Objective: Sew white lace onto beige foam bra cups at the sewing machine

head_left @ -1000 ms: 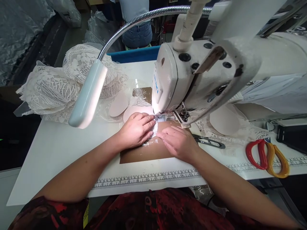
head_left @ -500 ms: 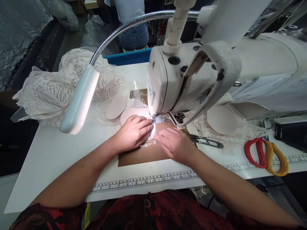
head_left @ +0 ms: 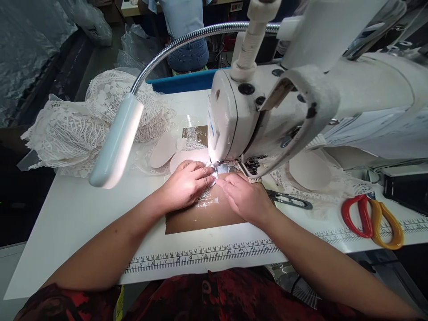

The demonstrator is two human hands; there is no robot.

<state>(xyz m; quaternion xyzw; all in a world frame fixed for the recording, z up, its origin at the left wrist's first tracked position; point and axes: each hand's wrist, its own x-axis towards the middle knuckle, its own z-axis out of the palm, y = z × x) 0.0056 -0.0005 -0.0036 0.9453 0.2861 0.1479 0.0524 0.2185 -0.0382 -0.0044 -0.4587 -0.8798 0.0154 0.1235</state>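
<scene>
A sewing machine (head_left: 230, 116) stands over the table, its needle area brightly lit. Close beside the presser foot (head_left: 216, 167), my left hand (head_left: 189, 183) rests with bent fingers pressed together on a small white fabric piece (head_left: 211, 179). Its thumb is hidden. My right hand (head_left: 245, 196) pinches the near edge of that fabric between thumb and forefinger, the other fingers curled in. A pale pink cup pad (head_left: 187, 158) lies behind my left hand. Brown tape or board (head_left: 200, 218) covers the table under both hands.
White lace (head_left: 67, 129) is heaped at the left behind a lamp (head_left: 117, 142). Right of the machine lie another pad (head_left: 309, 169), a dark thread snipper (head_left: 290, 199) and red-and-yellow scissors (head_left: 374, 220). A ruler strip (head_left: 200, 258) runs along the front edge. A seated person (head_left: 185, 35) is beyond.
The white fabric has drawn in toward the needle, baring more of the brown surface between my hands. My right fingertips have moved slightly away from me. The whole view has shifted a little.
</scene>
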